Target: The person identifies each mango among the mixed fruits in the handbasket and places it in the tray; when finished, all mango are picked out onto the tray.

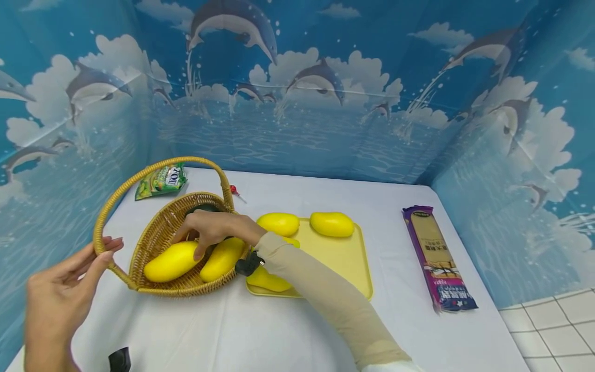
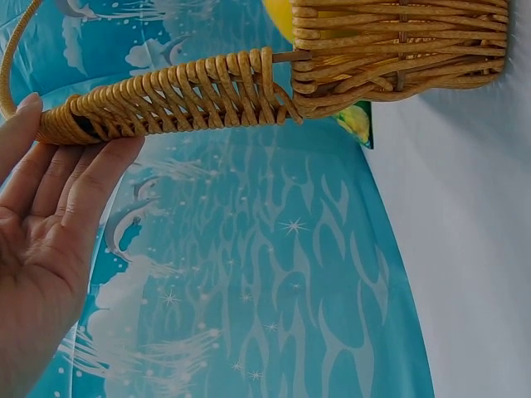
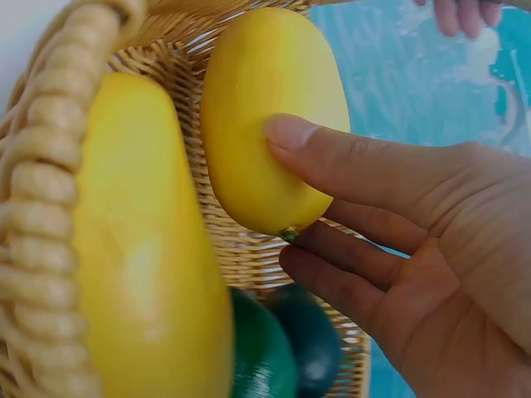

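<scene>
A wicker basket (image 1: 155, 235) with a tall arched handle (image 2: 191, 98) stands at the left of the table. My left hand (image 1: 60, 299) pinches the handle's side between thumb and fingers. Inside the basket, my right hand (image 1: 211, 227) grips a yellow mango (image 3: 270, 99), thumb on its near face and fingers around its stem end. A second mango (image 3: 149, 249) lies beside it along the rim. Two smooth dark green fruits (image 3: 261, 348) sit deeper in the basket, partly hidden; their kind does not show.
Right of the basket, a yellow tray (image 1: 334, 268) bears several mangoes (image 1: 332, 223), partly covered by my right forearm. A green snack bag (image 1: 162, 181) and a red lollipop (image 1: 234, 190) lie behind the basket. At far right is a purple pasta packet (image 1: 439, 258).
</scene>
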### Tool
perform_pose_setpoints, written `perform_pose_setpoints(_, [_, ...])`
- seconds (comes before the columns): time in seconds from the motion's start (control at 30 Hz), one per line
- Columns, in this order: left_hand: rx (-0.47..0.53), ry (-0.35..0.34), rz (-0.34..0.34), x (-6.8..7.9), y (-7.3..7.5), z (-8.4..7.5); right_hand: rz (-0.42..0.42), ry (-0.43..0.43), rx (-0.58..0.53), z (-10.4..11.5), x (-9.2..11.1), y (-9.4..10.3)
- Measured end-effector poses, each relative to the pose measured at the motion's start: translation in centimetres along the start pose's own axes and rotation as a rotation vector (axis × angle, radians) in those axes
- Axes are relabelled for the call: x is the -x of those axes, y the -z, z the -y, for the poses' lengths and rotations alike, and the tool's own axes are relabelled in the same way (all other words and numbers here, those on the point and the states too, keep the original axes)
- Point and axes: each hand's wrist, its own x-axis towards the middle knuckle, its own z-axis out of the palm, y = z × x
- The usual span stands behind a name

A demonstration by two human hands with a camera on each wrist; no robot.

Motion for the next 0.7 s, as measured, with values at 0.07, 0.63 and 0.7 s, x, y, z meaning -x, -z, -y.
perform_pose_setpoints(0.07, [-0.001, -0.002, -0.003, 0.0, 0.0, 0.0, -0.005, 0.005, 0.014, 0.4, 0.6, 0.3])
perform_pose_setpoints(0.63, [0.044, -0.086, -0.009, 0.2, 0.1, 0.2, -0.150, 0.048, -0.004, 1.7, 10.8, 2.0])
perform_pose_setpoints(0.7, [0.047, -0.084, -0.011, 0.2, 0.1, 0.2, -0.184, 0.036, -0.009, 1.4, 12.5, 2.0])
